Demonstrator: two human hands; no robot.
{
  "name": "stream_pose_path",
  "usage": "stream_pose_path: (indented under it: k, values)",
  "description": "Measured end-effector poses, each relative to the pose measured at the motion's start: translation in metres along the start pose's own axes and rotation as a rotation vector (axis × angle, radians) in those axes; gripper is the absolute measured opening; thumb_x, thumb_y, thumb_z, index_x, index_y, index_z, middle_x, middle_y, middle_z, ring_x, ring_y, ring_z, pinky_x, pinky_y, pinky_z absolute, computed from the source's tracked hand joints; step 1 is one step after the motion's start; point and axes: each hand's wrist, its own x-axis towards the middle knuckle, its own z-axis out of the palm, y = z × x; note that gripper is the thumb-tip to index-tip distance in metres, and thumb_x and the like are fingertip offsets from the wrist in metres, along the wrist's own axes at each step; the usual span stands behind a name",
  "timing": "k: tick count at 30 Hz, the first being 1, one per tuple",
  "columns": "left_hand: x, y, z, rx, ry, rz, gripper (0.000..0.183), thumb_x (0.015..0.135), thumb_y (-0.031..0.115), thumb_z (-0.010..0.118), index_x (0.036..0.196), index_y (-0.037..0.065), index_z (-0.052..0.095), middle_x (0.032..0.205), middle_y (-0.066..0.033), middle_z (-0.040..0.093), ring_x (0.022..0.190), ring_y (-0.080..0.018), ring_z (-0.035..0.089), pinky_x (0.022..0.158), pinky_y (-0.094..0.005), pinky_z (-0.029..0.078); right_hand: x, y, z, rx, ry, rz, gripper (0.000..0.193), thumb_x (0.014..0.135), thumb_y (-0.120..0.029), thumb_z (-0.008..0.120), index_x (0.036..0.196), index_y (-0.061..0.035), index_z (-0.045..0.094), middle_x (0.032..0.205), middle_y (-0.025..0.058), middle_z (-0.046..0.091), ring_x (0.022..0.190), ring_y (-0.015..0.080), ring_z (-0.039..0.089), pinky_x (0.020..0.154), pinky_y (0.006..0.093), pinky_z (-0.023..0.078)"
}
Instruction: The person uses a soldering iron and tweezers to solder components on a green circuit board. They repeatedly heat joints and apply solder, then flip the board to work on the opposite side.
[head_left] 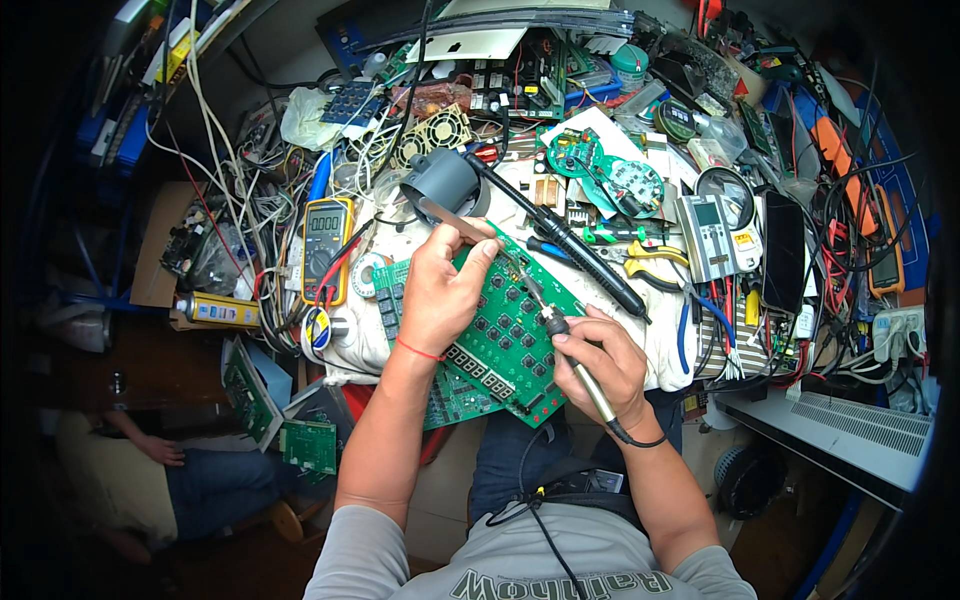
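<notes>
My right hand [607, 368] is closed round a soldering iron [590, 385], its tip slanting up and left onto the upper part of a green circuit board [520, 375]. That board carries rows of black push buttons and a row of white digit displays [478, 371]. My left hand [445, 285] is closed at the board's upper left, pinching a flat greyish metal strip [452, 217] between thumb and fingers. Whether the strip is one arm of tweezers is hidden by the hand. Partly under the first board lies a second green circuit board [450, 398].
A yellow multimeter [327, 250] stands left of my hands. Behind them are a grey round holder [445, 188] and a black jointed arm [570, 245]. Yellow-handled pliers [655, 262] and a grey device [706, 237] lie to the right. At lower left another person [190, 480] sits.
</notes>
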Motion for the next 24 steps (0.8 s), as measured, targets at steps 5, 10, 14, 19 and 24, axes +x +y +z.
stream_pose_path:
  k: [5,10,14,19,24]
  values:
    - [0.0003,0.001,0.0009,-0.019,0.003,-0.006,0.018,0.101,0.002,0.069,0.118,-0.002,0.066,0.125,-0.0137,0.07,0.107,-0.0161,0.071,0.097,-0.0305,0.055,-0.0004,0.0007,-0.0006,0.0,-0.001,0.003,0.039,0.07,0.002,0.083,0.106,-0.0106,0.076,0.094,0.0062,0.071,0.094,0.0275,0.077,0.097,0.0488,0.062]
    - [-0.0003,0.0022,-0.0004,0.029,-0.016,0.011,0.018,0.101,0.003,0.069,0.119,-0.001,0.066,0.124,-0.0141,0.07,0.108,-0.0165,0.071,0.098,-0.0311,0.055,0.0004,0.0001,-0.0007,0.004,0.001,-0.001,0.039,0.07,0.002,0.083,0.106,-0.0104,0.076,0.094,0.0064,0.071,0.094,0.0276,0.077,0.097,0.0487,0.062]
    - [0.001,0.0036,-0.0034,0.077,-0.062,0.033,0.017,0.101,0.004,0.07,0.118,-0.001,0.067,0.118,-0.0131,0.073,0.112,-0.0182,0.07,0.102,-0.0333,0.053,0.0011,-0.0001,-0.0016,0.001,-0.01,0.004,0.039,0.07,0.003,0.083,0.106,-0.0102,0.076,0.095,0.0066,0.071,0.095,0.0277,0.077,0.097,0.0488,0.062]
    - [-0.0003,0.0046,-0.0033,0.13,-0.046,0.068,0.015,0.101,0.004,0.07,0.115,-0.001,0.068,0.113,-0.0106,0.074,0.125,-0.023,0.065,0.107,-0.0364,0.051,0.0009,-0.0001,-0.0016,0.009,-0.011,0.005,0.038,0.07,0.002,0.083,0.106,-0.0102,0.076,0.095,0.0067,0.071,0.095,0.0279,0.077,0.097,0.0491,0.062]
    - [-0.0017,0.0022,-0.0033,0.183,-0.026,0.123,0.012,0.1,0.003,0.07,0.111,-0.001,0.069,0.112,-0.0095,0.073,0.13,-0.0256,0.064,0.109,-0.0374,0.05,0.0007,0.0002,-0.0012,0.005,-0.013,0.002,0.038,0.07,0.002,0.083,0.106,-0.0103,0.076,0.095,0.0066,0.071,0.095,0.0279,0.077,0.098,0.0492,0.061]
